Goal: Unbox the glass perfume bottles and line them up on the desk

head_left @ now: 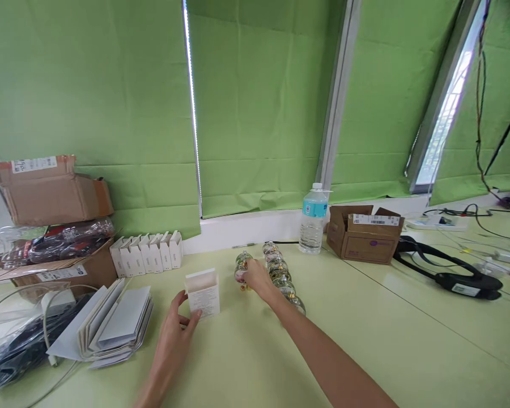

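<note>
Left hand (179, 323) has the small white box (203, 294) between thumb and fingers, pinching it low at the sides as it stands upright on the table (255, 362). And the right hand (257, 276) is over at the shiny ornament (242, 266), fingers closed around its side! Just beside it runs a row of similar ornaments (280, 275), with the water bottle (313, 221) behind, near the open brown carton (363, 238).

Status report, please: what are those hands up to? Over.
Left hand holding upright white box. Right hand gripping small shiny item. Row of similar items close by, partly behind right forearm.
</note>
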Motion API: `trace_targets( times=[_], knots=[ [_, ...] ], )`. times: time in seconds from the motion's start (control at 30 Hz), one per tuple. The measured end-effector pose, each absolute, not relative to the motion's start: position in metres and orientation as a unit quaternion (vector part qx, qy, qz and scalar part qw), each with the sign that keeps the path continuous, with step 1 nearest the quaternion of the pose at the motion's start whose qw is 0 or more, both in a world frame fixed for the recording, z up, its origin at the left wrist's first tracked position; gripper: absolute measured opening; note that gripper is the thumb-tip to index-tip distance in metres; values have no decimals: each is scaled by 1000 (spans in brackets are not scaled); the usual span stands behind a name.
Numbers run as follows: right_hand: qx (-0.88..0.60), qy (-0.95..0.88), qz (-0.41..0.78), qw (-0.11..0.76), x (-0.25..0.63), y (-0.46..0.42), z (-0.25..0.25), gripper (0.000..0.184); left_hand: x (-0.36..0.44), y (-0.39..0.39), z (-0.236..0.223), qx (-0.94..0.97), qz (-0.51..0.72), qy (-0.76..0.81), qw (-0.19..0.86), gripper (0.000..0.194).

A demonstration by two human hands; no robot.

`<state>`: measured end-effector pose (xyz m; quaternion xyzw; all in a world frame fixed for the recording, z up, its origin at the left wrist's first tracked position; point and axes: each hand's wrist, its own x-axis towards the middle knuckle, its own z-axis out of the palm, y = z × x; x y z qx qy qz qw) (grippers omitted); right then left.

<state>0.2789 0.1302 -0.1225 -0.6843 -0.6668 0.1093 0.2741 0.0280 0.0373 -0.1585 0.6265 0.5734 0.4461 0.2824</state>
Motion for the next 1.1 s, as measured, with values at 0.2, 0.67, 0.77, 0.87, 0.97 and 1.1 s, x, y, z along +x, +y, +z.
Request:
trace_targets(
  times=[0.2,0.67,0.77,0.87,0.97,1.1],
  knots=[
    [-674,-675,84,287,281,130,-120,19,33,32,-153,601,506,590,187,70],
    [-534,-788,83,296,279,49,-103,28,60,0,-152,723,449,501,158,24],
    [-504,-813,99,274,273,29,-109,22,64,1,-159,716,422,508,226,38],
    [-484,-827,113,262,267,17,-113,17,65,5,-164,699,410,507,295,51],
    [-477,-834,127,249,262,9,-113,20,65,8,-163,697,388,506,330,54],
    [-453,-842,146,255,257,1,-111,23,65,10,-163,715,353,510,323,46]
  ],
)
